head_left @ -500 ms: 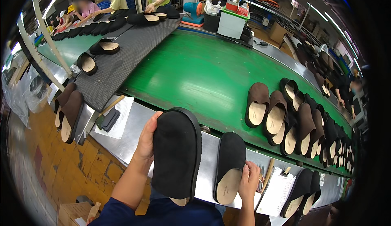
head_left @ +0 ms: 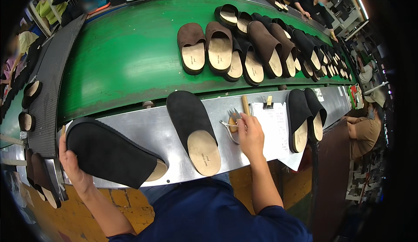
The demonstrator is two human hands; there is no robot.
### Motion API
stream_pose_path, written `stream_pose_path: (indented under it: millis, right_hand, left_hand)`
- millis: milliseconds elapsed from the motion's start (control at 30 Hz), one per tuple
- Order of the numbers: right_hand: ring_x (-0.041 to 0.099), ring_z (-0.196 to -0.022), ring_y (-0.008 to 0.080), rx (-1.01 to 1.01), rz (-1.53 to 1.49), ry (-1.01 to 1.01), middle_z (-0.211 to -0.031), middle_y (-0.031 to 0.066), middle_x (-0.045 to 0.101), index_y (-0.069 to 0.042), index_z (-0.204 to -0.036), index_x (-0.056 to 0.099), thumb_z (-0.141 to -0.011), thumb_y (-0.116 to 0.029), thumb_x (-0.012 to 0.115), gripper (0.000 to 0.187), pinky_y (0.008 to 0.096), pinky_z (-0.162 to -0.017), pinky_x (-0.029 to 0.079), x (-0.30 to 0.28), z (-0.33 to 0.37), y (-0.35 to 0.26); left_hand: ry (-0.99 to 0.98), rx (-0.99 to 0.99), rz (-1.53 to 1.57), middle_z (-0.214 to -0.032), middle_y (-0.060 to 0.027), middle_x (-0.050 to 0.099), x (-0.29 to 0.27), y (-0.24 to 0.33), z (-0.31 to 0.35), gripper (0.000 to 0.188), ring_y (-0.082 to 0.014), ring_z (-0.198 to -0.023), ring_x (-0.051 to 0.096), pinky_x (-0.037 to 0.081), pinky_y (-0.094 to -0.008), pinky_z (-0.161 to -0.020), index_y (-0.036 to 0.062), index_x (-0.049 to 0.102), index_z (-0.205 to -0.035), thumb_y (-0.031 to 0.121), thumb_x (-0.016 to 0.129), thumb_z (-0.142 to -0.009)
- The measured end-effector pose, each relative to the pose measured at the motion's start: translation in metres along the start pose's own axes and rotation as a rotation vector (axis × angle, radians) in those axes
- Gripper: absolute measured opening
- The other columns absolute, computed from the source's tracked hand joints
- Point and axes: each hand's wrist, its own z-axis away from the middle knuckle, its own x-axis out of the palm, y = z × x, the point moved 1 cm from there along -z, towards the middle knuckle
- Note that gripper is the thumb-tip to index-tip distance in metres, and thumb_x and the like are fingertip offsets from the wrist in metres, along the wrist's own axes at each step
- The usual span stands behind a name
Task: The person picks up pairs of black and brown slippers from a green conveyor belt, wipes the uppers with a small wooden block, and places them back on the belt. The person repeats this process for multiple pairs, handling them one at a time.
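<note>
A black backless clog (head_left: 109, 152) is tilted at the left, its upper facing me and its tan insole showing at the heel end. My left hand (head_left: 76, 165) is closed round its outer edge. Another black clog (head_left: 187, 113) lies on the metal bench (head_left: 150, 126), touched by neither hand. To its right, my right hand (head_left: 252, 137) is over a small group of hand tools, fingers drawn together. Beside those fingers show metal pliers (head_left: 229, 133) and pointed metal tips (head_left: 234, 112). What the fingers grip is partly hidden.
A green conveyor belt (head_left: 117, 54) runs beyond the bench, with rows of brown and black clogs (head_left: 191, 46) at its right. Paper sheets on a clipboard (head_left: 270, 128) and a black clog pair (head_left: 299, 120) lie right of my hand. Co-workers (head_left: 365, 133) are at both sides.
My view has turned to the right. My left hand has tilted its clog over to the left. My right hand has left the other clog and moved right to the tools.
</note>
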Motion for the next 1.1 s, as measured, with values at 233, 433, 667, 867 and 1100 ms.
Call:
stream_pose_path:
  millis: [233, 433, 667, 867, 1100]
  right_hand:
    - [0.059, -0.089, 0.0303, 0.016, 0.143, -0.188, -0.099, 0.0122, 0.060, -0.004, -0.113, 0.064, -0.077, -0.014, 0.075, 0.039, 0.0399, -0.079, 0.048, -0.006, 0.008, 0.006]
    - [0.063, -0.086, 0.0269, 0.085, -0.103, -0.284, -0.101, 0.0131, 0.061, -0.003, -0.117, 0.062, -0.079, -0.012, 0.073, 0.040, 0.0365, -0.077, 0.051, -0.004, 0.015, 0.009]
    - [0.063, -0.083, 0.0273, 0.081, 0.039, -0.078, -0.108, 0.0142, 0.060, 0.001, -0.119, 0.061, -0.084, -0.022, 0.073, 0.043, 0.0367, -0.075, 0.052, 0.009, 0.007, 0.023]
    - [0.061, -0.078, 0.0257, 0.150, -0.064, -0.181, -0.101, 0.0166, 0.060, 0.000, -0.117, 0.051, -0.088, -0.016, 0.068, 0.038, 0.0366, -0.070, 0.049, 0.019, 0.006, 0.026]
    - [0.062, -0.094, 0.0226, 0.032, -0.997, -0.270, -0.108, 0.0161, 0.064, 0.002, -0.118, 0.057, -0.087, -0.004, 0.057, 0.032, 0.0331, -0.082, 0.049, 0.006, -0.014, -0.095]
  left_hand:
    - [-0.116, -0.058, -0.009, -0.117, -0.0086, 0.062, 0.013, -0.003, -0.017, 0.051, -0.0173, -0.107, 0.061, 0.046, -0.0305, -0.096, 0.0014, 0.050, -0.129, 0.043, 0.049, -0.099]
    - [-0.050, -0.209, 0.245, -0.120, -0.0077, 0.062, 0.024, -0.029, 0.002, 0.055, -0.0192, -0.104, 0.063, 0.051, -0.0337, -0.092, 0.0036, 0.048, -0.134, 0.048, 0.041, -0.101]
    - [-0.061, -0.313, 0.109, -0.113, -0.0098, 0.062, 0.052, -0.051, 0.019, 0.065, -0.0176, -0.101, 0.062, 0.051, -0.0296, -0.090, -0.0022, 0.048, -0.131, 0.046, 0.059, -0.090]
    - [-0.004, -0.399, 0.085, -0.105, -0.0094, 0.064, 0.047, -0.047, 0.009, 0.044, -0.0154, -0.096, 0.060, 0.047, -0.0283, -0.088, -0.0008, 0.061, -0.114, 0.031, 0.059, -0.084]
    - [-0.121, -0.322, 0.236, -0.097, -0.0038, 0.066, 0.056, -0.036, 0.014, 0.029, -0.0083, -0.089, 0.061, 0.048, -0.0233, -0.084, 0.0000, 0.060, -0.117, 0.017, 0.059, -0.093]
